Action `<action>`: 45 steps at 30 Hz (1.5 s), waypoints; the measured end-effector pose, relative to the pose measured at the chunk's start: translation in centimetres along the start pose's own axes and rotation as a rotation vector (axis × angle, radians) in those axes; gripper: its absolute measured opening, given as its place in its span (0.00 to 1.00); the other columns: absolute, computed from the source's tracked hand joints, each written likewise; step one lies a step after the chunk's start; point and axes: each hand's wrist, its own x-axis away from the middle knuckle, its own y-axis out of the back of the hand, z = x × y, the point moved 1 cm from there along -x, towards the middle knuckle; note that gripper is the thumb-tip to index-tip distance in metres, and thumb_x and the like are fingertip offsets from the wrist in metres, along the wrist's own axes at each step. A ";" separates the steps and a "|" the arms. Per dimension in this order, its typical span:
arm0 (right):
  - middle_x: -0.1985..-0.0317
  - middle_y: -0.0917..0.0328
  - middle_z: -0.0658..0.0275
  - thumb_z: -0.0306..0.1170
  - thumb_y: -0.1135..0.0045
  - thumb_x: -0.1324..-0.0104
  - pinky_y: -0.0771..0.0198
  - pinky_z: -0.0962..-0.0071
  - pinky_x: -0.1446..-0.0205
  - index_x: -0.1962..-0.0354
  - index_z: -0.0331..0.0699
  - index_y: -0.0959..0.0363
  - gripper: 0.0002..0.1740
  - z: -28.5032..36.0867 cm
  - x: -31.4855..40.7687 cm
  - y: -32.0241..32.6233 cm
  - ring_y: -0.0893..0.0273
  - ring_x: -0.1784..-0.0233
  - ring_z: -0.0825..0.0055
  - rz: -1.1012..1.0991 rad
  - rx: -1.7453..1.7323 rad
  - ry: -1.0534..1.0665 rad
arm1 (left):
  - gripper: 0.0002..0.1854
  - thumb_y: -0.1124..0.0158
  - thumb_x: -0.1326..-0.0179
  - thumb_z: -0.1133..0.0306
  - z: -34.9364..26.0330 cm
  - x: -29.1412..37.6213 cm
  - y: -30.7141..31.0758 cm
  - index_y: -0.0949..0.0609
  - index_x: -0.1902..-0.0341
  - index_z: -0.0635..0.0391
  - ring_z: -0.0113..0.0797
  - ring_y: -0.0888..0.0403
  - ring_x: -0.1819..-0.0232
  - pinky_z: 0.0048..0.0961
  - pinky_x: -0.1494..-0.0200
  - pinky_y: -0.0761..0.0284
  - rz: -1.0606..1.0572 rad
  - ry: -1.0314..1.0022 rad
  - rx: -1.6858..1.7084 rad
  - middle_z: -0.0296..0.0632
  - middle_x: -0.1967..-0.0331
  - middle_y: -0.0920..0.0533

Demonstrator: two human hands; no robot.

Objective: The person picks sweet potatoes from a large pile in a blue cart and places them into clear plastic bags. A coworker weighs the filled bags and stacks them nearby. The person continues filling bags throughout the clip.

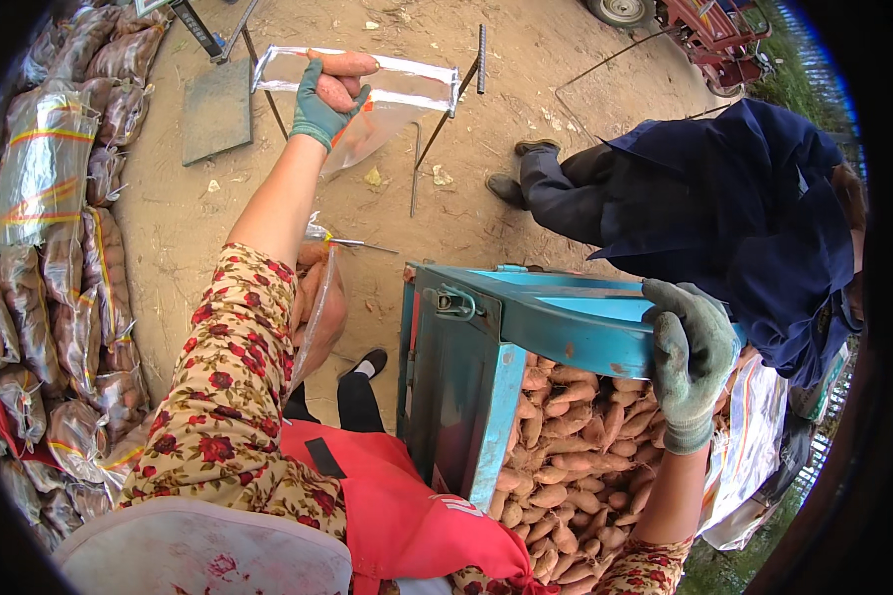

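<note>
My left hand (326, 108), in a green work glove, grips three reddish sweet potatoes (335, 92) at the mouth of a clear plastic bag (353, 141). The bag hangs with its mouth spread on a metal rod frame (459, 104). My right hand (690, 357), in a grey-green glove, is closed over the blue metal rail (580, 343) of a cargo bed. Below that rail lies a heap of sweet potatoes (573, 454) inside the bed. A filled clear bag (320, 297) of sweet potatoes stands by my left forearm, which partly hides it.
Filled bags (59, 297) are stacked along the left, with a bundle of empty plastic bags (47, 167) on top. A platform scale (218, 111) stands on the dirt. Another person (714, 193) in dark blue leans beside the cargo bed. A red vehicle (714, 37) is farther back.
</note>
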 end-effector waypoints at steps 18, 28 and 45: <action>0.71 0.18 0.58 0.32 0.37 0.43 0.28 0.64 0.49 0.61 0.36 0.16 0.13 0.4 -0.1 0.3 0.21 0.65 0.58 -0.012 0.016 0.022 | 0.58 0.42 0.43 0.33 -0.1 1.5 -2.5 0.63 0.20 0.43 0.64 0.56 0.22 0.76 0.34 0.43 -0.447 0.196 -0.010 0.56 0.21 0.67; 0.63 0.15 0.66 0.53 0.42 0.34 0.24 0.71 0.61 0.53 0.51 0.17 0.20 -0.7 1.0 -0.3 0.16 0.63 0.66 -0.067 0.031 -0.097 | 0.31 0.49 0.29 0.50 4.0 20.7 -12.0 0.32 0.31 0.61 0.51 0.30 0.32 0.57 0.33 0.31 -0.021 0.538 -0.024 0.53 0.32 0.32; 0.32 0.34 0.48 0.55 0.32 0.46 0.34 0.61 0.31 0.29 0.42 0.45 0.53 -5.0 30.7 -21.1 0.34 0.29 0.51 0.316 -0.467 -0.754 | 0.28 0.58 0.22 0.52 11.1 43.8 -26.7 0.26 0.38 0.67 0.37 0.15 0.55 0.33 0.50 0.18 0.536 0.649 -0.523 0.49 0.50 0.16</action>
